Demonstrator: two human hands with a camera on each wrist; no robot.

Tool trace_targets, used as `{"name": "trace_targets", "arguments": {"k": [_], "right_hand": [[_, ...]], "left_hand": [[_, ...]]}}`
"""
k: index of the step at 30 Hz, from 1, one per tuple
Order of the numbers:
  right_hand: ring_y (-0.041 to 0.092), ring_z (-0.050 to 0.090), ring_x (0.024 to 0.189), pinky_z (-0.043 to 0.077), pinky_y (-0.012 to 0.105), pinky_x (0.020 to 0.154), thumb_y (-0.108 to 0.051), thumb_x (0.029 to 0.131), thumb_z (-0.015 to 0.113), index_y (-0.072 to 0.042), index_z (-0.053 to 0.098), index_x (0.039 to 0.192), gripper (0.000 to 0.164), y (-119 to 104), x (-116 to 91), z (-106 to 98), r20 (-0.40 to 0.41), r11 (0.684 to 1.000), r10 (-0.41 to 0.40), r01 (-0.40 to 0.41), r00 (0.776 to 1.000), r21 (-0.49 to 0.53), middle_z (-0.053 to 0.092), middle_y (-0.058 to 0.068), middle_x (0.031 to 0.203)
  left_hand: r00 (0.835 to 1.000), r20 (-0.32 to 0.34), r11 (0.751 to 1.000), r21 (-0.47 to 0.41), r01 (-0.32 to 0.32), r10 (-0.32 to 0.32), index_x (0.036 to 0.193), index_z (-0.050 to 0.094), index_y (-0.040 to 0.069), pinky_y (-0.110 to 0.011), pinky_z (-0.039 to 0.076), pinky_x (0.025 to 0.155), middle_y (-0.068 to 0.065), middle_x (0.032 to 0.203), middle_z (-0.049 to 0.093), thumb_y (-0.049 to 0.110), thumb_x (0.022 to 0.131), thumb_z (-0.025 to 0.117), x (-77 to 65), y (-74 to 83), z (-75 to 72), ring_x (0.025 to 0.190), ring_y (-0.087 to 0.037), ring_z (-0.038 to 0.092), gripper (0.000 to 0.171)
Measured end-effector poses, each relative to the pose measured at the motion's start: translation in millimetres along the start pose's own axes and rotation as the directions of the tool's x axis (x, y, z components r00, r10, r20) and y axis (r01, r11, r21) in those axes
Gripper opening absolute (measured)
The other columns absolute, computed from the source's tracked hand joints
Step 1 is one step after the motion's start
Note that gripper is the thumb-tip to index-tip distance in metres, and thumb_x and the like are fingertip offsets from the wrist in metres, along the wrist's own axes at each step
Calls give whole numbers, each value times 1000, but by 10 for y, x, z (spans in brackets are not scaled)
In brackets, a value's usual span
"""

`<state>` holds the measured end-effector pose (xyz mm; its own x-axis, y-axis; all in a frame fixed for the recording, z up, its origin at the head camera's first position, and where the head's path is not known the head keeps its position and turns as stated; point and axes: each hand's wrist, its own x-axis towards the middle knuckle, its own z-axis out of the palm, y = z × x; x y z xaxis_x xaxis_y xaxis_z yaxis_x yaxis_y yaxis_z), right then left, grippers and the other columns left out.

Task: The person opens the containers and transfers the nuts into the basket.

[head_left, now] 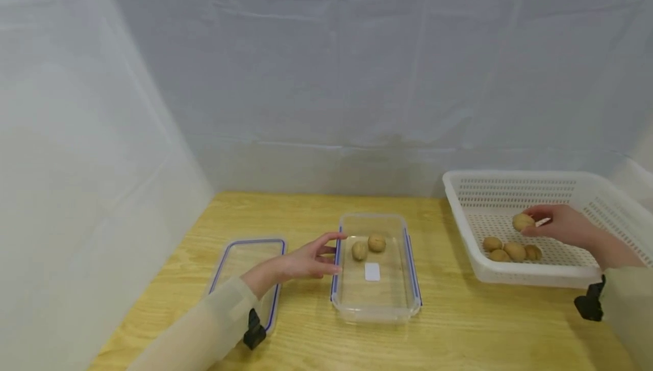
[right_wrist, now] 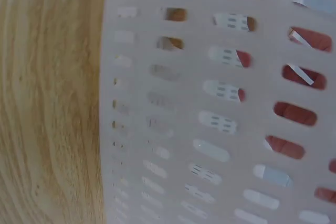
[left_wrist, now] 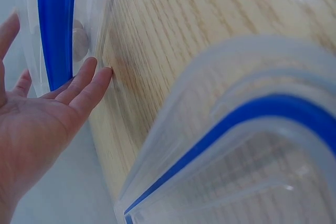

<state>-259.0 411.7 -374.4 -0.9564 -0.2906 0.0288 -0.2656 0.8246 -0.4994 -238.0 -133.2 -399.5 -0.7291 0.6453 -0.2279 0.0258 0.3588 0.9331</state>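
Observation:
My right hand (head_left: pixel 563 226) pinches a walnut (head_left: pixel 522 222) between thumb and fingers, above the inside of a white slotted basket (head_left: pixel 461 235). Several walnuts (head_left: pixel 514 251) lie on the basket floor below it. In the right wrist view, the basket wall (right_wrist: pixel 189 98) hides most of the hand. My left hand (head_left: pixel 311 259), fingers spread and fairly straight, rests against the left side of a clear plastic container (head_left: pixel 374 297) with blue-edged sides. Two walnuts (head_left: pixel 377 242) sit inside this container, near a white label. The left wrist view shows the left hand (left_wrist: pixel 42 124) beside the blue strip (left_wrist: pixel 55 30).
A clear lid (head_left: pixel 255 241) with a blue seal lies flat on the wooden table (head_left: pixel 439 331), left of the container and partly under my left forearm. White sheeting (head_left: pixel 326 76) hangs behind the table and along its left side.

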Motion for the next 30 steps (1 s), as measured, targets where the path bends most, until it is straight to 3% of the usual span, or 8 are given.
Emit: {"name": "trace_targets", "arguments": {"k": [7, 19, 24, 30], "right_hand": [[38, 61, 90, 51, 50, 72, -25, 87, 74, 16, 55, 120, 56, -43, 36, 54, 68, 998, 23, -19, 997, -58, 64, 25, 103], [38, 61, 91, 51, 52, 74, -18, 88, 72, 18, 55, 118, 50, -55, 37, 65, 154, 999, 17, -12, 988, -32, 64, 23, 100], [38, 62, 90, 51, 52, 75, -14, 88, 72, 17, 57, 116, 44, -74, 19, 63, 148, 1000, 10, -6, 989, -29, 66, 21, 98], [38, 62, 90, 50, 54, 75, -15, 89, 71, 15, 59, 116, 42, -35, 27, 44, 81, 999, -7, 10, 997, -44, 67, 18, 97]], "left_hand": [[1000, 3, 1000, -3, -5, 5, 154, 20, 17, -60, 40, 97, -30, 153, 21, 18, 95, 66, -10, 3, -1, 134, -45, 34, 75], [1000, 4, 1000, 0, -6, 6, 154, 21, 17, -62, 38, 97, -30, 153, 21, 17, 95, 65, 4, -9, -11, 135, -46, 33, 73], [1000, 0, 1000, -6, 0, 0, 153, 23, 19, -62, 37, 98, -29, 153, 22, 18, 95, 66, 15, -12, -14, 135, -45, 34, 72], [1000, 6, 1000, 5, -4, 4, 154, 21, 17, -61, 38, 97, -30, 153, 21, 18, 95, 65, 34, -23, -30, 135, -45, 32, 73]]}}
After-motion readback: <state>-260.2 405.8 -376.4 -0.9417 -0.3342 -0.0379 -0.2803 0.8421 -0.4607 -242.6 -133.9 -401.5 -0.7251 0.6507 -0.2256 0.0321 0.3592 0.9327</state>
